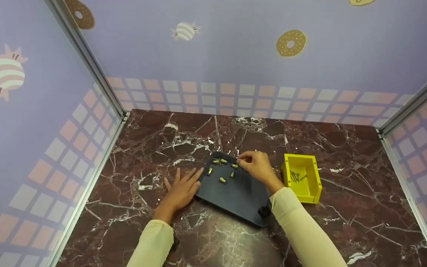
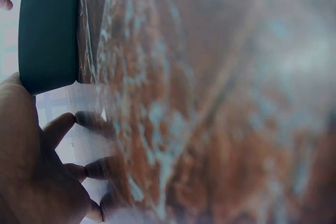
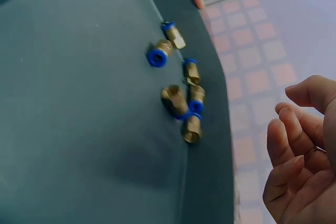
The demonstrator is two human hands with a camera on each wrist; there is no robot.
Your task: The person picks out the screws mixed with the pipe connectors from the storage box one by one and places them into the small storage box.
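Across a bench (image 1: 365, 207) of dark red, marble-patterned stone with white veins, light glared softly at the near edge. Lilac walls (image 1: 235, 55) rose on the far side and to the left and right, printed with doughnuts (image 1: 285, 50) and striped sweets (image 1: 6, 72) above bands of pink and white squares; metal channels (image 1: 106, 85) ran up the corners.

Askew on this surface sat a dark tray (image 1: 232, 200), its near rim slanting from the left down towards the right. Towards its far left end lay several brass fittings (image 1: 222, 180) with blue collars, no two quite aligned. Seen from the right wrist, the topmost one's long axis sloped, collar at the upper left and brass end at the lower right; the next turned its ring down and left, the bore showing. Beneath them, three crowded together along the rim with axes nearly upright, two with collars up and the middle one with its collar down, while a fourth leaned against them, its brass mouth upward

Beside the tray's left rim, the left hand (image 1: 182, 187) had its fingers straight and spread. Over the far rim hung the right hand (image 1: 260, 167), its fingers loosely bent, thumb apart, nothing visible between them. Right of that forearm, a yellow bin (image 1: 306, 162) held some screws (image 1: 295, 177), its long axis running away from the person
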